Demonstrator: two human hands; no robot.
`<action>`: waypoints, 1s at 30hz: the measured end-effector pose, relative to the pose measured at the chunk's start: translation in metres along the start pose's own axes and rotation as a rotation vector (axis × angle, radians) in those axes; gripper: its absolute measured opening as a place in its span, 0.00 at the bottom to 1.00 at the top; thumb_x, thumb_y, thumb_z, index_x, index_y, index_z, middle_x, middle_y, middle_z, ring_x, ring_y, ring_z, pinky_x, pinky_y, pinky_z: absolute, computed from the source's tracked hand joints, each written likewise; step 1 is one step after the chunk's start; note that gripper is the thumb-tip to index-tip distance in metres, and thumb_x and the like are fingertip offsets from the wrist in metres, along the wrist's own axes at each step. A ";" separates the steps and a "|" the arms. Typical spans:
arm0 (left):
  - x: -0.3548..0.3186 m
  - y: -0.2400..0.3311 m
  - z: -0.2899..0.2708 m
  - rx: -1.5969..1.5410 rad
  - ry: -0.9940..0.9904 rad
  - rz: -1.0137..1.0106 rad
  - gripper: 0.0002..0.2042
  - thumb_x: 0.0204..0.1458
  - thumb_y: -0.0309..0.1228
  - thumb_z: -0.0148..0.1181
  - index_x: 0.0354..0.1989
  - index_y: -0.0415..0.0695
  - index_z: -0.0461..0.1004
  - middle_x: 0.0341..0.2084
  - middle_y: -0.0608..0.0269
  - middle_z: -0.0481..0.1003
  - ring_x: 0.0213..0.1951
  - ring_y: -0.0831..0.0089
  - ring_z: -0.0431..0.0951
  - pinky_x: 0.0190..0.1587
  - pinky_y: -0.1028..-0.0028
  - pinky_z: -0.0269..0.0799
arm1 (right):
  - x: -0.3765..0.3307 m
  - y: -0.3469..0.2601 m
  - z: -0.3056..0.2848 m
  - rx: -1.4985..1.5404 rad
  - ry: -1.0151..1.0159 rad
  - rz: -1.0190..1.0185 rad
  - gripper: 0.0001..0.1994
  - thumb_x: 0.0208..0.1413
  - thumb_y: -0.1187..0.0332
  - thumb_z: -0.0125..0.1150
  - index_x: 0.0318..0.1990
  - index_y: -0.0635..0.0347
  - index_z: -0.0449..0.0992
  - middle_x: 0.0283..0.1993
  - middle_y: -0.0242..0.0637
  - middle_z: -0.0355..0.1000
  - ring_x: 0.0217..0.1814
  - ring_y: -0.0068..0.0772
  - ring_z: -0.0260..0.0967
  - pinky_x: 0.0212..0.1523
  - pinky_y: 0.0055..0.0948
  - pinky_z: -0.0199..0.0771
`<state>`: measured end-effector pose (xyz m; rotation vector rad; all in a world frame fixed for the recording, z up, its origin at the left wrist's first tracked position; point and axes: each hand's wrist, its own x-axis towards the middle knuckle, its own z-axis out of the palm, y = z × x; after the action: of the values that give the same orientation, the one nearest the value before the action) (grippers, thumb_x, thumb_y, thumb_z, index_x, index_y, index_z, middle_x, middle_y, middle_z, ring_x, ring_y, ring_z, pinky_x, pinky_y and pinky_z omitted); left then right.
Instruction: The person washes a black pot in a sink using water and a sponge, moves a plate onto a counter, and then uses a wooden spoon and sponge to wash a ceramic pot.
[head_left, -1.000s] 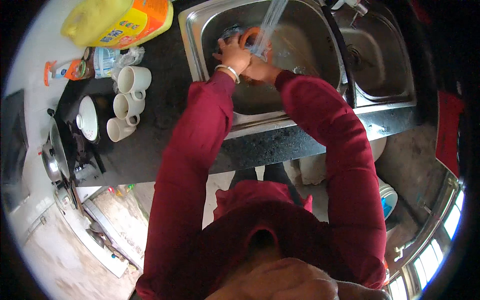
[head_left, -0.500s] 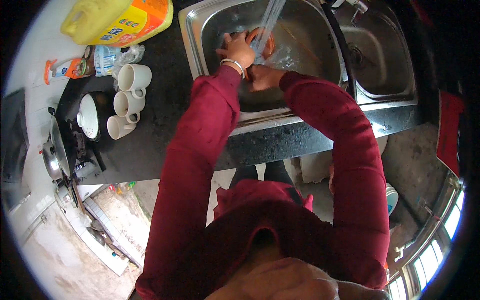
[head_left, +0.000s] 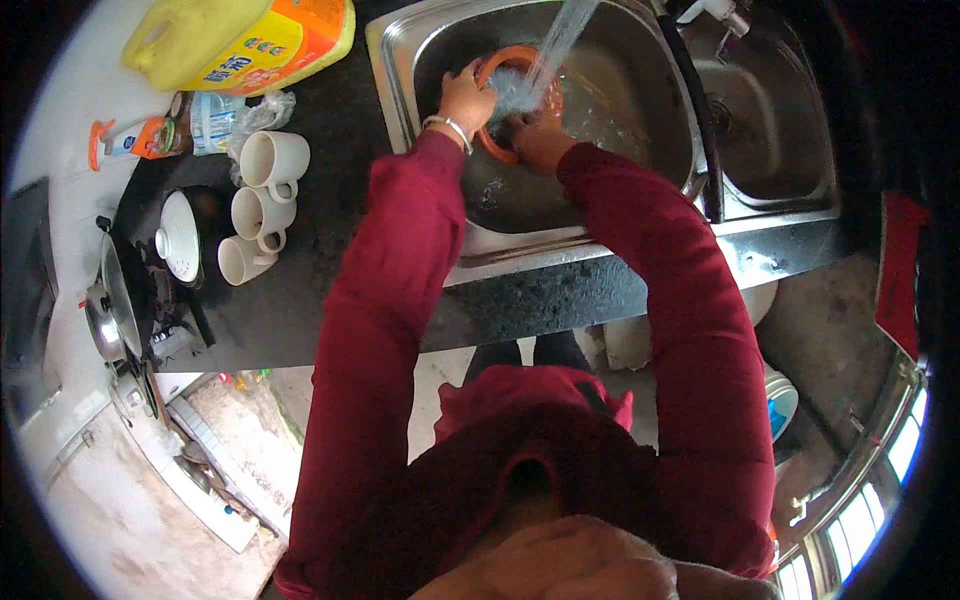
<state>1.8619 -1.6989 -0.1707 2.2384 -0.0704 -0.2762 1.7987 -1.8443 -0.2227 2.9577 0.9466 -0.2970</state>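
Dark countertop (head_left: 320,300) surrounds a steel double sink (head_left: 400,70), whose left basin holds an orange-rimmed bowl (head_left: 497,62) under running water (head_left: 560,40). Left hand (head_left: 465,98) clamps its fingers on the bowl's rim; right hand (head_left: 540,135) presses inside, fingers hidden by splash. Left of the sink lie three white mugs (head_left: 265,205), apparently empty.

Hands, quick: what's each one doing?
Left hand: closed on the rim of the round orange plastic dish.
Right hand: touching the dish; grip cannot be told.

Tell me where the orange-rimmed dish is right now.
In the head view, the orange-rimmed dish is over the left sink basin, under the running water, held between the left hand and right hand.
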 end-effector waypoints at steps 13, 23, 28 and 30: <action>-0.013 0.014 0.000 0.094 0.089 -0.011 0.29 0.37 0.19 0.50 0.55 0.47 0.63 0.46 0.47 0.68 0.56 0.45 0.56 0.58 0.64 0.53 | -0.002 0.026 -0.009 0.126 0.175 -0.079 0.24 0.47 0.68 0.53 0.55 0.56 0.63 0.55 0.37 0.64 0.58 0.39 0.57 0.58 0.43 0.50; -0.007 0.017 0.011 0.134 0.124 0.022 0.28 0.38 0.18 0.50 0.54 0.46 0.65 0.44 0.44 0.67 0.48 0.48 0.65 0.53 0.64 0.60 | 0.026 -0.011 -0.001 0.928 -0.046 0.013 0.18 0.43 0.64 0.54 0.44 0.61 0.72 0.42 0.43 0.72 0.50 0.44 0.65 0.49 0.41 0.62; -0.007 0.012 0.009 0.165 0.130 0.081 0.27 0.39 0.19 0.48 0.54 0.46 0.64 0.44 0.42 0.67 0.49 0.47 0.64 0.54 0.64 0.60 | 0.004 -0.004 -0.026 0.902 -0.094 -0.063 0.25 0.42 0.62 0.58 0.51 0.59 0.66 0.45 0.47 0.70 0.49 0.46 0.66 0.46 0.39 0.65; -0.005 0.015 0.006 0.210 0.106 0.135 0.27 0.39 0.20 0.48 0.55 0.46 0.63 0.45 0.42 0.66 0.49 0.47 0.63 0.54 0.63 0.60 | -0.001 0.008 -0.005 0.431 0.082 -0.113 0.26 0.46 0.62 0.55 0.55 0.57 0.62 0.47 0.46 0.69 0.50 0.45 0.66 0.46 0.41 0.64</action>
<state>1.8559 -1.7123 -0.1616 2.4394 -0.2008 -0.0800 1.8036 -1.8508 -0.2183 3.3277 1.1990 -0.4372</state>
